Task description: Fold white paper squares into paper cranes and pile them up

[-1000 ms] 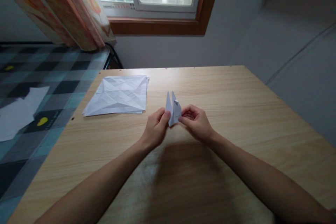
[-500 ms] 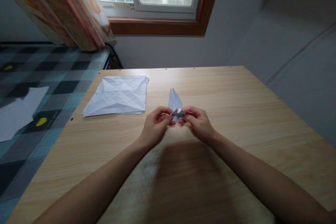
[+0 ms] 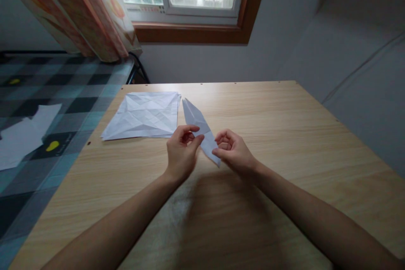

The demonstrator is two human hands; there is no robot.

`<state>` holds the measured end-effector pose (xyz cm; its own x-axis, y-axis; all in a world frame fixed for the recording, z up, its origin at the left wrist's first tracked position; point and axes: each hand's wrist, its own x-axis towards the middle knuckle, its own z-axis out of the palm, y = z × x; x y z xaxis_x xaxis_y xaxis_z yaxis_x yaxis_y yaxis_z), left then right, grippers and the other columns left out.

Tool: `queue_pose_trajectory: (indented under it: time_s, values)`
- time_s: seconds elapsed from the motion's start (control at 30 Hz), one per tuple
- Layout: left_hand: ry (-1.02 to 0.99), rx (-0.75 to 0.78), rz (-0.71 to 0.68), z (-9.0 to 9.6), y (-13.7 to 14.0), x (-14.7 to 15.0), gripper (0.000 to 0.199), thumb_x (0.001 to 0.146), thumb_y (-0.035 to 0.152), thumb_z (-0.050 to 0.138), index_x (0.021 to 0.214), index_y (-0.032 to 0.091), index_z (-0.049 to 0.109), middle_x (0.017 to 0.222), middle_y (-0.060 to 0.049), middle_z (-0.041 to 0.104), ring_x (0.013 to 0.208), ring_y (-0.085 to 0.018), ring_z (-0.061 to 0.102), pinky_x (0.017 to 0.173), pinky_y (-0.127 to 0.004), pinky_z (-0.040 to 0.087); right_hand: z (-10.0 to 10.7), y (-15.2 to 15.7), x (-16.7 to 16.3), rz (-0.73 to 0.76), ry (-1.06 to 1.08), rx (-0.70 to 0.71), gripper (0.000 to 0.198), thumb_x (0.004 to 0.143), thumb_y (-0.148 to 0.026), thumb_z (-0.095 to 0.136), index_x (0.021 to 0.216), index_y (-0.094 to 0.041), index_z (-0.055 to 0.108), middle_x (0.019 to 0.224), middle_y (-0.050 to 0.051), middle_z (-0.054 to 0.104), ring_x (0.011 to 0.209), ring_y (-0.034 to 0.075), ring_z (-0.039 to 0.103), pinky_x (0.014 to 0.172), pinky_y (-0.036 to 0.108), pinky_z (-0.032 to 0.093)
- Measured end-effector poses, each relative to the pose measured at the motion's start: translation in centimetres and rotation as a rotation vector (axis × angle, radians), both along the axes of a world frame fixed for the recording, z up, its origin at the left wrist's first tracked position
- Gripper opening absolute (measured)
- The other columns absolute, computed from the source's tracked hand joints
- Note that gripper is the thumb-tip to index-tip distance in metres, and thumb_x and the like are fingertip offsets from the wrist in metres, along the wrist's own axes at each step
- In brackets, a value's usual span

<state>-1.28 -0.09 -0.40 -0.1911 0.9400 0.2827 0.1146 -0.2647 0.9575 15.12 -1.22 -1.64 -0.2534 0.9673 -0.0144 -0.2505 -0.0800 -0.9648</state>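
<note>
A folded piece of white paper, long and narrow with a split point at its far end, slants from upper left to lower right above the wooden table. My left hand pinches its left edge near the middle between thumb and fingers. At the lower right end, the thumb of my right hand lies against the paper with the fingers curled behind; the exact contact of those fingers is partly hidden.
A stack of creased white paper sheets lies at the table's far left. Left of the table, more white paper rests on a checked cloth. A curtain and window stand behind.
The paper has opened out from a small raised fold into a flat long shape, and its split tip has swung left. My left hand has shifted slightly left.
</note>
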Motion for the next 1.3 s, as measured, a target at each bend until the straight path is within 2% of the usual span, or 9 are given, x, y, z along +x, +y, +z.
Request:
queue_pose_trajectory:
  time_s: [0.33, 0.47, 0.6, 0.77, 0.9, 1.0, 1.1, 1.2, 1.3]
  values:
    - [-0.132, -0.022, 0.136, -0.1, 1.1, -0.5, 0.024, 0.069, 0.021, 0.073, 0.088, 0.019, 0.057, 0.058, 0.008, 0.046, 0.051, -0.007, 0.043, 0.05, -0.019, 0.034, 0.1, 0.1, 0.3, 0.095, -0.127, -0.027, 0.031, 0.067, -0.026, 0.08, 0.085, -0.019, 0.055, 0.063, -0.005, 0.063, 0.05, 0.011, 0.063, 0.044, 0.021, 0.049]
    - [-0.234, -0.057, -0.018, -0.1, 0.9, -0.3, 0.035, 0.066, 0.02, 0.075, 0.09, 0.021, 0.049, 0.066, 0.009, 0.05, 0.051, -0.005, 0.046, 0.051, -0.018, 0.036, 0.1, 0.6, 0.8, -0.064, -0.105, -0.002, 0.032, 0.071, -0.033, 0.079, 0.09, -0.02, 0.057, 0.069, -0.005, 0.063, 0.047, 0.009, 0.059, 0.043, 0.019, 0.045]
    - [-0.281, -0.115, -0.261, -0.3, -0.1, 0.4, 0.047, 0.068, 0.021, 0.074, 0.103, 0.024, 0.043, 0.082, 0.005, 0.062, 0.06, -0.008, 0.059, 0.058, -0.02, 0.045, 0.2, 0.6, 0.7, -0.232, -0.068, 0.147, 0.043, 0.069, -0.029, 0.082, 0.104, -0.025, 0.058, 0.088, -0.002, 0.065, 0.065, 0.01, 0.062, 0.063, 0.026, 0.053]
    - [-0.036, -0.046, -0.301, -0.8, -1.2, 0.7, 0.035, 0.076, 0.022, 0.072, 0.104, 0.022, 0.051, 0.082, 0.003, 0.063, 0.06, -0.009, 0.058, 0.055, -0.019, 0.042, 0.3, -0.1, 0.4, -0.253, -0.278, 0.339, 0.015, 0.079, -0.031, 0.075, 0.083, -0.022, 0.064, 0.074, -0.001, 0.061, 0.066, 0.014, 0.056, 0.063, 0.028, 0.047]
    - [0.199, 0.067, -0.278, -0.9, -1.5, 0.4, 0.027, 0.079, 0.02, 0.069, 0.103, 0.021, 0.057, 0.075, 0.002, 0.061, 0.064, -0.012, 0.058, 0.061, -0.023, 0.045, 0.8, -0.5, 0.6, -0.292, -0.451, 0.544, 0.014, 0.083, -0.029, 0.071, 0.073, -0.022, 0.064, 0.073, 0.0, 0.059, 0.07, 0.016, 0.054, 0.065, 0.03, 0.043]
    - [0.351, 0.226, -0.198, -0.6, -1.6, 0.1, 0.035, 0.076, 0.012, 0.068, 0.108, 0.022, 0.06, 0.089, -0.001, 0.062, 0.075, -0.015, 0.06, 0.071, -0.027, 0.05, 0.8, -0.8, 0.8, -0.279, -0.502, 0.566, 0.009, 0.084, -0.028, 0.068, 0.079, -0.023, 0.064, 0.074, 0.001, 0.061, 0.07, 0.018, 0.056, 0.065, 0.031, 0.043]
    - [0.518, 0.328, -0.136, -0.3, -1.6, -0.1, 0.036, 0.075, 0.014, 0.071, 0.109, 0.024, 0.067, 0.112, -0.008, 0.061, 0.104, -0.024, 0.059, 0.09, -0.038, 0.05, 0.7, -1.1, 0.8, -0.268, -0.531, 0.608, 0.006, 0.084, -0.028, 0.065, 0.083, -0.023, 0.062, 0.075, 0.002, 0.061, 0.068, 0.018, 0.055, 0.064, 0.032, 0.042]
    - [0.596, 0.341, -0.085, -0.1, -1.4, -0.3, 0.029, 0.077, 0.02, 0.074, 0.105, 0.025, 0.072, 0.14, -0.01, 0.048, 0.133, -0.033, 0.042, 0.109, -0.052, 0.036, 0.8, -1.0, 0.8, -0.324, -0.5, 0.683, 0.007, 0.087, -0.029, 0.061, 0.084, -0.023, 0.06, 0.078, 0.002, 0.06, 0.072, 0.019, 0.056, 0.066, 0.032, 0.043]
    - [0.551, 0.303, -0.083, -0.1, -1.1, -0.4, 0.016, 0.081, 0.024, 0.071, 0.096, 0.025, 0.075, 0.151, -0.008, 0.041, 0.143, -0.035, 0.03, 0.116, -0.058, 0.024, 0.7, -0.7, 0.8, -0.415, -0.437, 0.692, 0.008, 0.087, -0.028, 0.063, 0.083, -0.023, 0.059, 0.091, 0.004, 0.06, 0.085, 0.02, 0.057, 0.074, 0.034, 0.045]
